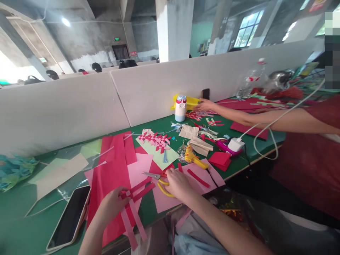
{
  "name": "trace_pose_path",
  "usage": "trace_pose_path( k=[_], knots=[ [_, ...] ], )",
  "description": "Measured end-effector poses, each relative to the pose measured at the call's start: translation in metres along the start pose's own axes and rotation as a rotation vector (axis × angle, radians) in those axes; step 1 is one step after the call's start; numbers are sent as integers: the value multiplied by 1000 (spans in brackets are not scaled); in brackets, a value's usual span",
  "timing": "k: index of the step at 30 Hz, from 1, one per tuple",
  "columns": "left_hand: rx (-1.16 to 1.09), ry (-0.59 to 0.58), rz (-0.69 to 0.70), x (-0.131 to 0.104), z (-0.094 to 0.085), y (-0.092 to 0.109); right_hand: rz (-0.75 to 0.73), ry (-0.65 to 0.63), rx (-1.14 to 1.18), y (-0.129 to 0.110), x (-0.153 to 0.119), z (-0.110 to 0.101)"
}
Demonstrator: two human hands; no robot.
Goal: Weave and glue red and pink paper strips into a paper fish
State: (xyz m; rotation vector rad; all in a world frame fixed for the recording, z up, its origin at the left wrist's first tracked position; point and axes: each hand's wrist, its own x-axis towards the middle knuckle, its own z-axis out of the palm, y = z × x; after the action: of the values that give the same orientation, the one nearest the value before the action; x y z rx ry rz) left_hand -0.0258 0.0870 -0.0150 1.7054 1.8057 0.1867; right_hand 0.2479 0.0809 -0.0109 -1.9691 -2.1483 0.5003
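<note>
My left hand (pixel 114 203) pinches a small weave of red and pink paper strips (pixel 136 219). The loose strips fan out to the right and hang down toward the table's front edge. My right hand (pixel 179 182) is closed on a pair of scissors (pixel 165 189) with yellow handles. Their blades point left, above the coloured sheets, and look slightly apart. Under the left hand lie large red paper sheets (pixel 111 166). A pink sheet (pixel 191 203) lies beneath the scissors, with a loose red strip (pixel 198 178) on it.
A yellow glue gun (pixel 195 158), finished woven pieces (pixel 155 140) and a white bottle (pixel 180 109) stand or lie beyond my hands. At left is a phone (pixel 69 217). A co-worker's arm (pixel 247 117) reaches in from the right, under a white cable (pixel 289 112). A partition (pixel 148 92) closes the back.
</note>
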Motion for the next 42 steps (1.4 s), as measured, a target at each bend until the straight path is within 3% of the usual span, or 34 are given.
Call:
trace_pose_path(
  k=[6, 12, 16, 24, 34, 42],
  knots=[
    [114, 103, 33, -5, -5, 5, -81, 4, -36, -6, 13, 6],
    [99, 124, 81, -7, -5, 8, -158, -72, -80, 2, 15, -13],
    [73, 124, 71, -12, -5, 19, -127, -41, -137, -2, 38, -20],
    [-43, 122, 59, -23, -5, 33, -41, -1, -229, -14, 77, -2],
    [-92, 130, 72, -38, -10, 44, -59, -7, -296, -25, 81, 3],
    [-138, 198, 95, -53, -8, 39, -77, 43, -356, -31, 79, 10]
  ],
)
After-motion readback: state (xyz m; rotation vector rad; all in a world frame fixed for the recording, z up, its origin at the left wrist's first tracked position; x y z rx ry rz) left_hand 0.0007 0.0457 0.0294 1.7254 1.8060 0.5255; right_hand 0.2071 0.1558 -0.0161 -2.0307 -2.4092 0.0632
